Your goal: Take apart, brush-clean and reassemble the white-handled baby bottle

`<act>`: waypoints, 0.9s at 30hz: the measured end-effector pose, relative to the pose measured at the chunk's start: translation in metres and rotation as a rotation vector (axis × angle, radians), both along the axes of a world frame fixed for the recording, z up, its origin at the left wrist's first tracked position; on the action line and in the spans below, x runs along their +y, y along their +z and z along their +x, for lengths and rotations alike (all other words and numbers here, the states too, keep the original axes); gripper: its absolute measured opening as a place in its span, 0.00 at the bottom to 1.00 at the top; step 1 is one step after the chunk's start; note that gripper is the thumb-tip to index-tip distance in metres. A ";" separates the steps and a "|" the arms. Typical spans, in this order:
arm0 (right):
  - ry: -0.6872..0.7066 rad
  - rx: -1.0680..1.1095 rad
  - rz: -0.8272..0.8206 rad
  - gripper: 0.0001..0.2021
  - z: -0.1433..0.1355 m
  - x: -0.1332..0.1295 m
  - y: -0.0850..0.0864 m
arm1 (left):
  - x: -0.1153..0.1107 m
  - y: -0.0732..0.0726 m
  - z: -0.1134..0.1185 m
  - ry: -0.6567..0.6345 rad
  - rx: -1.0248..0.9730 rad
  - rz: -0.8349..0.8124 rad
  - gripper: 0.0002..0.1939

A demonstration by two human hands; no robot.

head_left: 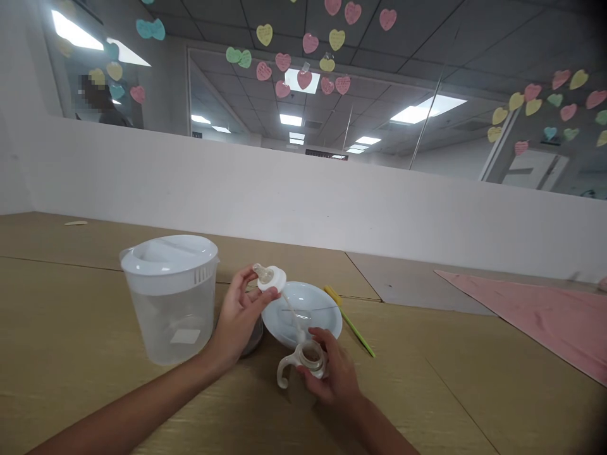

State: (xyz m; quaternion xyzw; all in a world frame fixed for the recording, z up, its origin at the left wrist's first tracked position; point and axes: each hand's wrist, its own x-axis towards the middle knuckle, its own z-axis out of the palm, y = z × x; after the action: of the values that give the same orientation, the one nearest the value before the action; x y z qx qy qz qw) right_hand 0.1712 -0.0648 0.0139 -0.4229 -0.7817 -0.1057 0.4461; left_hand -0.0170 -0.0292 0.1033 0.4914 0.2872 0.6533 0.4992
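Note:
My left hand (pixel 239 309) pinches a white bottle cap with a clear nipple (pixel 272 279), raised over the left rim of a white bowl (pixel 332 325). From the cap a thin straw (pixel 291 311) hangs down toward the bottle. My right hand (pixel 334 373) grips a baby bottle (pixel 313 356) with its open mouth facing up and a curved handle sticking out to the left. The bottle is in front of the bowl; its lower part is hidden by my fingers. Something clear lies in the bowl.
A lidded plastic pitcher (pixel 173 303) stands at the left. Behind my left wrist is a dark round object (pixel 255 338), partly hidden. A green-handled brush (pixel 355 330) lies right of the bowl. Pink cloth (pixel 545 316) covers the right side.

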 end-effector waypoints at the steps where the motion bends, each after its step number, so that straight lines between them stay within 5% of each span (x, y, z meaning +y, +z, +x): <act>1: -0.007 0.000 0.002 0.22 0.000 0.000 0.000 | 0.004 0.000 -0.001 0.022 -0.006 0.010 0.28; 9: 0.019 0.014 0.034 0.22 -0.001 0.000 -0.004 | 0.036 -0.035 0.000 -0.128 0.144 0.031 0.28; 16: 0.040 0.050 -0.126 0.24 0.002 0.003 -0.017 | 0.042 -0.063 0.009 -0.210 0.339 0.032 0.27; 27: 0.057 0.061 -0.065 0.23 -0.001 0.004 -0.014 | 0.038 -0.067 0.004 -0.147 0.818 0.283 0.19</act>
State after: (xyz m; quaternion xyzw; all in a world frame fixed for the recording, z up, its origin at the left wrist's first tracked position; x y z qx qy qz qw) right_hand 0.1699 -0.0607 -0.0001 -0.4178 -0.7825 -0.0543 0.4585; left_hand -0.0133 0.0089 0.0361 0.7924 0.3330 0.4006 0.3174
